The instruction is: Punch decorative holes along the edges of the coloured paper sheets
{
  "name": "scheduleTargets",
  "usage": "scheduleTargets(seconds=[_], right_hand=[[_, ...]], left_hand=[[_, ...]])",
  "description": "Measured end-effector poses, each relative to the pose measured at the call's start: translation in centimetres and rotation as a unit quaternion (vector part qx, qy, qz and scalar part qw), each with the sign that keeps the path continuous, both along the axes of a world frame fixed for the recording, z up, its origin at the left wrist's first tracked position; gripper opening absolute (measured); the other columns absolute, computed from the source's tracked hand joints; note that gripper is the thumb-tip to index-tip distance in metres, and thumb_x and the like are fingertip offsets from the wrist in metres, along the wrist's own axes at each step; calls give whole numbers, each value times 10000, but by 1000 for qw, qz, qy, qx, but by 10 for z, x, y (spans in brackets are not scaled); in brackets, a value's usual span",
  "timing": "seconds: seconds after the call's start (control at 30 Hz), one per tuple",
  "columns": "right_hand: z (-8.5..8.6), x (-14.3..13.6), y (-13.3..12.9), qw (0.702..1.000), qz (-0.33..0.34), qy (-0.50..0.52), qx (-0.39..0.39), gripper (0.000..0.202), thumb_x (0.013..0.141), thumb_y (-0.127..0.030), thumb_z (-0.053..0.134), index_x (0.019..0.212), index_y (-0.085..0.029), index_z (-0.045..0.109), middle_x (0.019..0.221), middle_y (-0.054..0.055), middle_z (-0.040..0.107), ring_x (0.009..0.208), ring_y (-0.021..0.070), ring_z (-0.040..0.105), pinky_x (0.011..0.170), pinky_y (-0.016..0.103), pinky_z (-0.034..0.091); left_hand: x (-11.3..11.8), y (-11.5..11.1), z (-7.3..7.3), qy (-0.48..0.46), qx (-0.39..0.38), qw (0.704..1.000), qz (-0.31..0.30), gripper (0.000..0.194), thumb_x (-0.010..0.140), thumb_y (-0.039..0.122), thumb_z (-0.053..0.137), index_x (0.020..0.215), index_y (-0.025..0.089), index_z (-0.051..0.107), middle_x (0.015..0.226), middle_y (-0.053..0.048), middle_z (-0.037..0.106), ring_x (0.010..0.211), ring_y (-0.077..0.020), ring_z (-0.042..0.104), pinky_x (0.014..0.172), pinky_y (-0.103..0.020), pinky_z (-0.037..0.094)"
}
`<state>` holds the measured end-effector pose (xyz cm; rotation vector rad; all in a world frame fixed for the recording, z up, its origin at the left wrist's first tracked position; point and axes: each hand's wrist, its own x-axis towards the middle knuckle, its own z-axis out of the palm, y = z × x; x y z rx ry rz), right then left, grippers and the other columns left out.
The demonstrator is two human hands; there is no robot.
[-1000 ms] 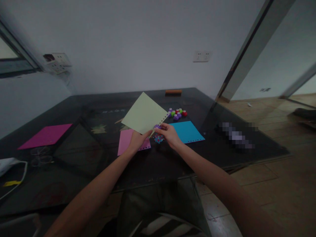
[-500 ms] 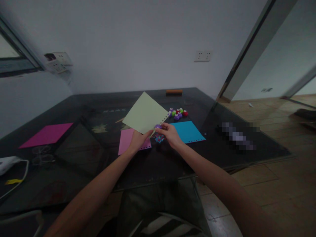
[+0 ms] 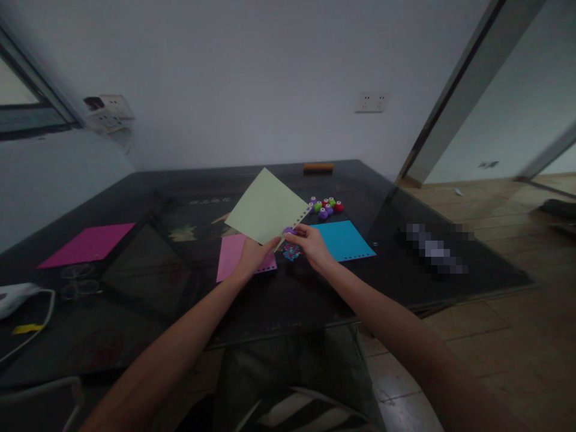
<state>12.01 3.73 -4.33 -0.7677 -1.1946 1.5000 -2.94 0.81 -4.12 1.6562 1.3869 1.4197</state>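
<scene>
A pale yellow-green sheet of paper [image 3: 267, 204] with a row of punched holes is tilted up above the table. My left hand [image 3: 254, 258] pinches its near corner, the fingers hidden under the sheet. My right hand [image 3: 310, 243] grips a small purple craft punch [image 3: 289, 231] at the holed edge, close to the left thumb. Just below lies a small heap of coloured paper bits [image 3: 291, 252]. A pink sheet [image 3: 226, 261] is partly under my left hand, and a blue holed sheet [image 3: 346, 240] lies beyond my right hand. Several purple, green and red punches [image 3: 324, 207] stand grouped behind.
On the dark glossy table [image 3: 270, 306], a magenta sheet [image 3: 90, 245] lies at the left, near a clear looped object [image 3: 81, 282] and a white corded device [image 3: 15, 299]. A brown bar [image 3: 318, 167] sits by the wall. A blurred-out item [image 3: 432, 249] is at the right.
The whole view has shifted very slightly. Both hands keep their hold on the sheet and punch, with no clear movement between them.
</scene>
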Motion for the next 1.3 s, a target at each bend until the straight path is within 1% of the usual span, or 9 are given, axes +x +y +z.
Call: scheduleTargets(seconds=[0.33, 0.53, 0.7, 0.97, 1.13, 1.3], right_hand=[[0, 0, 0, 1000, -5, -12, 6, 310, 548, -291, 774, 822, -195, 663, 875, 48, 699, 829, 202, 640, 865, 407, 471], [1, 1, -1, 1000, -5, -17, 14, 332, 557, -301, 767, 851, -185, 665, 904, 59, 699, 858, 207, 638, 875, 408, 465], [2, 2, -2, 1000, -5, -16, 23, 331, 559, -302, 764, 855, -185, 675, 920, 62, 699, 859, 211, 640, 883, 415, 459], [2, 4, 0, 999, -3, -26, 29, 367, 538, -340, 772, 860, -189, 680, 926, 50, 703, 857, 213, 638, 870, 408, 471], [2, 3, 1, 999, 5, -20, 35, 350, 540, -323, 773, 848, -183, 681, 894, 52, 705, 831, 208, 641, 862, 405, 468], [5, 4, -1, 999, 10, -26, 37, 349, 555, -327, 766, 859, -180, 677, 913, 60, 698, 848, 208, 637, 861, 397, 466]], left_hand=[[0, 0, 0, 3, -3, 1000, -7, 395, 724, 277, 609, 1095, 141, 606, 1089, -106, 665, 1076, -228, 576, 996, -396, 373], [1, -2, 1, 12, -11, 1000, 3, 399, 723, 290, 617, 1094, 143, 606, 1056, -104, 678, 1103, -235, 560, 1005, -404, 363], [2, -3, 2, 5, -3, 1000, -6, 384, 724, 283, 613, 1085, 153, 608, 1052, -95, 680, 1120, -226, 549, 1025, -404, 340], [2, -2, 0, 17, -7, 1000, 9, 392, 718, 293, 621, 1086, 157, 607, 1098, -99, 661, 1163, -228, 516, 1042, -409, 318], [2, -1, -2, 13, -4, 1000, 10, 404, 725, 298, 617, 1102, 154, 598, 1091, -97, 664, 1144, -231, 531, 1041, -422, 320], [2, -1, -2, 6, -3, 1000, 16, 389, 728, 301, 620, 1085, 147, 605, 1072, -102, 671, 1130, -231, 542, 1029, -417, 337]])
